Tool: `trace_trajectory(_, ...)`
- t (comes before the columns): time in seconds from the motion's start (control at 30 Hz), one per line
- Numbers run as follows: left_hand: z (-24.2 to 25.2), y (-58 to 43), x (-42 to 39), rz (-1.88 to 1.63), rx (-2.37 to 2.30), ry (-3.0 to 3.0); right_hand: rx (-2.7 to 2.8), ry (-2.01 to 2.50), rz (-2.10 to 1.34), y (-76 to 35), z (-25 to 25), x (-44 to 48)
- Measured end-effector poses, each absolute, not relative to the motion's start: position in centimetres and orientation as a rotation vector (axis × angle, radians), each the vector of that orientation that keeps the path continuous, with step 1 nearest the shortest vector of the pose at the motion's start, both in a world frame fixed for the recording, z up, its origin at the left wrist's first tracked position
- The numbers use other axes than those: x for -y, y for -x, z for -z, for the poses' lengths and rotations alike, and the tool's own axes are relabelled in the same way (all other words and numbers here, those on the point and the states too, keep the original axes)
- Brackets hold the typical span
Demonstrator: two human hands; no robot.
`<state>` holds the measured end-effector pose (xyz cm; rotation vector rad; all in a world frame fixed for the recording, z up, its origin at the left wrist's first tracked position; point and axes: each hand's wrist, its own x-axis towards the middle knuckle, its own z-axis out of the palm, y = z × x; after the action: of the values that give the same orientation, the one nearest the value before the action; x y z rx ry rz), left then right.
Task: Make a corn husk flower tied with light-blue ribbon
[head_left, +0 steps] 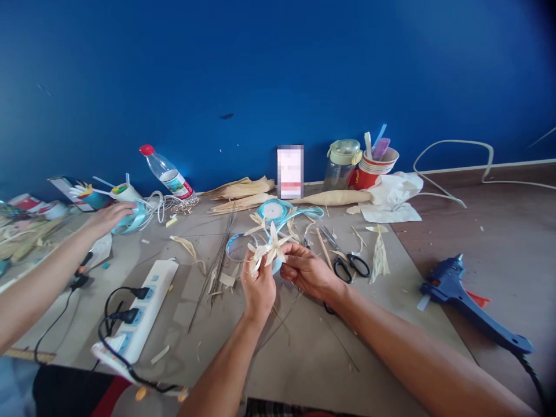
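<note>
My left hand (259,288) is closed round the base of pale flowers (275,245) with pointed petals, made of what looks like dried corn husk. My right hand (309,270) meets it from the right, fingers pinched at the edge of the same flowers; its fingertips are partly hidden. Just behind the flowers lies a roll of light blue ribbon (273,211) with a loose end trailing right. A roll of patterned tape (235,248) rests left of my hands. Black-handled scissors (358,264) lie to their right, near thin wires (217,255) and husk scraps on the other side.
A blue glue gun (458,295) lies at the right. A white power strip (147,307) with black plugs is at the left. A co-worker's hand (115,217) touches another ribbon roll. A bottle (168,174), jar (341,165) and paper cups (376,168) stand along the blue wall.
</note>
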<state>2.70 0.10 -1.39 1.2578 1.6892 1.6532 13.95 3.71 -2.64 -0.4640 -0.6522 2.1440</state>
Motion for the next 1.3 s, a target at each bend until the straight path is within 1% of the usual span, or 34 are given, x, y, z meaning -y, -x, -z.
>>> trace_trajectory(0.73, 1.9, -2.7, -0.2, -1.627, -1.654, -1.359, 0.595, 0.433, -2.166, -13.8, 2.8, -3.7)
trace_trajectory(0.9, 2.2, -2.6, -0.4, -1.618, -1.610, -1.306, 0.609, 0.447, -2.160, -13.8, 3.0, -3.8)
trace_trajectory(1.0, 2.0, -2.7, -0.5, -1.587, -1.578, -1.254, 0.618, 0.465, -2.153, -13.8, 3.0, -3.9)
trace_trajectory(1.13, 1.5, -2.6, -0.5, -1.476, -1.662, -1.306, 0.630, 0.484, -2.145, -13.8, 3.1, -3.9)
trace_trajectory(1.3, 2.1, -2.1, -0.5, -1.384, -1.681, -1.297, 0.689, 0.533, -2.115, -13.7, 3.1, -3.8)
